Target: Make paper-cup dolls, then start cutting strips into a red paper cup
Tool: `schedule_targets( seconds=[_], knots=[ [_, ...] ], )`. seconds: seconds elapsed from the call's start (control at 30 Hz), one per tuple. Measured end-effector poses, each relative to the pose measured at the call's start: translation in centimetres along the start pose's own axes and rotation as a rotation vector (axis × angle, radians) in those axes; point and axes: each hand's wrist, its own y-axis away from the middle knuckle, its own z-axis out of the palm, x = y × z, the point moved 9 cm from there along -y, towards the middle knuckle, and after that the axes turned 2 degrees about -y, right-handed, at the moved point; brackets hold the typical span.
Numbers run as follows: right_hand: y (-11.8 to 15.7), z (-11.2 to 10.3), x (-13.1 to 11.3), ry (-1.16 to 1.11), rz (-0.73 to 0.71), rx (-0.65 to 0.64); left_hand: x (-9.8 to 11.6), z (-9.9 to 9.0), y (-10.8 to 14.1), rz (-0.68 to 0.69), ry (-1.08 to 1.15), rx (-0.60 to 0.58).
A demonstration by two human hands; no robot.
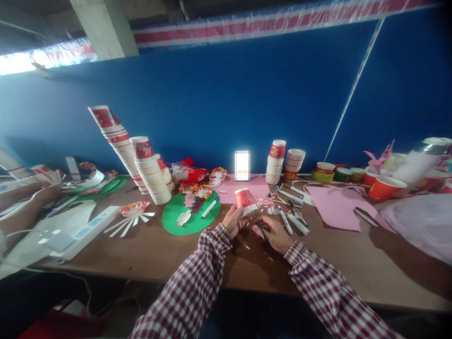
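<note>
My left hand [233, 220] is closed around a red and white paper cup [243, 197], which is tilted, with its lower white edge cut into strips. Just right of it, my right hand [275, 233] is closed on a dark-handled tool that looks like scissors [261, 230]; its blades are mostly hidden by the fingers. Small white paper scraps [247, 247] lie on the table below both hands. Left of my left hand, a green paper oval [173, 221] bears paper cutouts and a marker [210, 207].
Tall cup stacks [151, 174] stand at the left, shorter stacks [275, 162] at the back. Pens [285, 220] and pink paper [334, 207] lie to the right. A white power strip [86, 233] and a cut cup with splayed strips [132, 216] are left, near another person's hands [45, 193].
</note>
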Motion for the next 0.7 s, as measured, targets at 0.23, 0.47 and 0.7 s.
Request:
schedule_targets(
  seconds=[0.23, 0.47, 0.7],
  knots=[
    [0.05, 0.11, -0.59, 0.007, -0.022, -0.002, -0.02, -0.12, -0.07, -0.001, -0.007, -0.006],
    [0.14, 0.01, -0.52, 0.028, -0.017, 0.005, 0.04, -0.10, -0.08, 0.008, 0.001, -0.004],
    [0.20, -0.04, -0.52, 0.029, -0.008, 0.007, -0.07, -0.05, -0.14, 0.003, 0.007, -0.015]
  ],
)
